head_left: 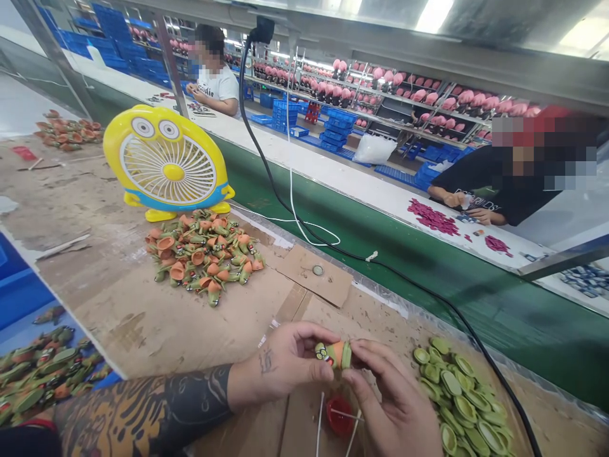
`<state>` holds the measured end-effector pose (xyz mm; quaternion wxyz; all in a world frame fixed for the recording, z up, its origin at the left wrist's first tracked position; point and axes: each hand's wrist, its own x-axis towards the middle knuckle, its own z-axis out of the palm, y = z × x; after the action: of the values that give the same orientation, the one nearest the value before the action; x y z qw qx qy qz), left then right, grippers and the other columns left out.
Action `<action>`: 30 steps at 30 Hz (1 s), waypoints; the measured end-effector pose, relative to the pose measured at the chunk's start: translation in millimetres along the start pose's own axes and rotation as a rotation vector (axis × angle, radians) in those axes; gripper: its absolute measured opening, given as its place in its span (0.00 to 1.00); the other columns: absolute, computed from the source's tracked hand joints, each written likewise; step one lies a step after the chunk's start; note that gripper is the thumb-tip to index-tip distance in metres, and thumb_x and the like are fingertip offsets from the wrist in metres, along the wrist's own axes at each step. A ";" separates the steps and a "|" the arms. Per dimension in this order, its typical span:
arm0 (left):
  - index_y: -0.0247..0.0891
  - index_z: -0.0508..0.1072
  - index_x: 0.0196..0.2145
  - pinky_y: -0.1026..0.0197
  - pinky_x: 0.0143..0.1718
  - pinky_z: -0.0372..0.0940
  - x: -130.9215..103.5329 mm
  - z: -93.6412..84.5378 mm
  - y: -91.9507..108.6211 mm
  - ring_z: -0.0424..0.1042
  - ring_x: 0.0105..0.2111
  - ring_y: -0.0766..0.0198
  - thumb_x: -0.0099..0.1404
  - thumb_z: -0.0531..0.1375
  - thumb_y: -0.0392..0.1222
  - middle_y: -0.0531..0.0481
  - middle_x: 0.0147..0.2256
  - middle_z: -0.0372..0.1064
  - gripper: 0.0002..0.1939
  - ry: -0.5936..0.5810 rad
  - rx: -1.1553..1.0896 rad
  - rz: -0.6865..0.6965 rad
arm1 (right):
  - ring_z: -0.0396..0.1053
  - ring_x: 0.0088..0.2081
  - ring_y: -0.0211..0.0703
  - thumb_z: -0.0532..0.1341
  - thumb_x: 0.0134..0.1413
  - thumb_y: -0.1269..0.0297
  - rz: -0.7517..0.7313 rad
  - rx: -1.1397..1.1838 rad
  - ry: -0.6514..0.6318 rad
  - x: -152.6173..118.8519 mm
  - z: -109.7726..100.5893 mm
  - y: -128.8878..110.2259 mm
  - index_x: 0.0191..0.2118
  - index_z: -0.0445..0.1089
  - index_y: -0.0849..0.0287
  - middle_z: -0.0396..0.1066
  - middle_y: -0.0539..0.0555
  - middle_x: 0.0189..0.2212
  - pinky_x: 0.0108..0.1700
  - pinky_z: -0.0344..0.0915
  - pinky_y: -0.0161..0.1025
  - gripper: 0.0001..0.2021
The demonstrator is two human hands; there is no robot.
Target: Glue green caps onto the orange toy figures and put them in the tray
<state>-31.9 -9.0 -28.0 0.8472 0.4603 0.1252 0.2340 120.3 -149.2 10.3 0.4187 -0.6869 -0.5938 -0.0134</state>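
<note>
Between both hands, above the cardboard-covered bench, is a small green and orange toy figure (335,355) with big eyes. My left hand (285,362) pinches its eyed end between thumb and fingers. The fingers of my right hand (390,400) close on a green oval piece (347,355) at the figure's other end; the two parts touch. Just below the hands sits a red cup (339,416) with thin white sticks. A pile of loose green oval pieces (469,400) lies to the right of my right hand.
A heap of orange and green figures (204,254) lies before a yellow fan (174,168). A blue bin (28,304) at left holds more figures. A black cable (404,282) runs along the bench's far edge. Two people sit at a white conveyor (380,184) beyond.
</note>
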 end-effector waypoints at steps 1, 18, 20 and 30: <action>0.40 0.82 0.46 0.57 0.47 0.68 0.4 0.5 -0.1 0.76 0.44 0.57 0.51 0.79 0.45 0.45 0.42 0.79 0.25 -0.001 -0.010 0.019 | 0.80 0.46 0.49 0.65 0.64 0.62 -0.004 -0.002 0.000 -0.2 -0.1 -0.2 0.51 0.76 0.51 0.79 0.57 0.46 0.46 0.79 0.41 0.11; 0.45 0.85 0.46 0.58 0.42 0.67 -5.4 2.6 5.5 0.74 0.38 0.58 0.56 0.75 0.49 0.44 0.37 0.75 0.20 0.027 0.326 0.188 | 0.81 0.41 0.49 0.65 0.63 0.67 -0.161 -0.108 0.017 -6.1 4.1 -4.2 0.51 0.75 0.50 0.80 0.57 0.42 0.39 0.80 0.42 0.12; 0.44 0.84 0.49 0.55 0.48 0.67 -3.7 1.1 2.9 0.75 0.44 0.54 0.60 0.73 0.48 0.41 0.43 0.78 0.20 0.007 0.312 0.141 | 0.80 0.43 0.49 0.64 0.64 0.67 -0.213 -0.165 0.024 -4.0 4.8 -3.9 0.54 0.74 0.51 0.79 0.58 0.44 0.42 0.80 0.43 0.14; 0.36 0.81 0.45 0.63 0.42 0.66 6.6 0.7 -1.3 0.74 0.38 0.64 0.52 0.78 0.44 0.48 0.39 0.77 0.24 -0.035 -0.123 -0.090 | 0.77 0.46 0.46 0.59 0.69 0.62 -0.323 -0.194 0.018 7.7 15.3 -15.8 0.57 0.68 0.56 0.79 0.56 0.44 0.48 0.75 0.42 0.14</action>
<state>-25.5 -6.7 -28.7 0.8855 0.4055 0.1162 0.1948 102.2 -134.8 13.2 0.3482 -0.6195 -0.6887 -0.1436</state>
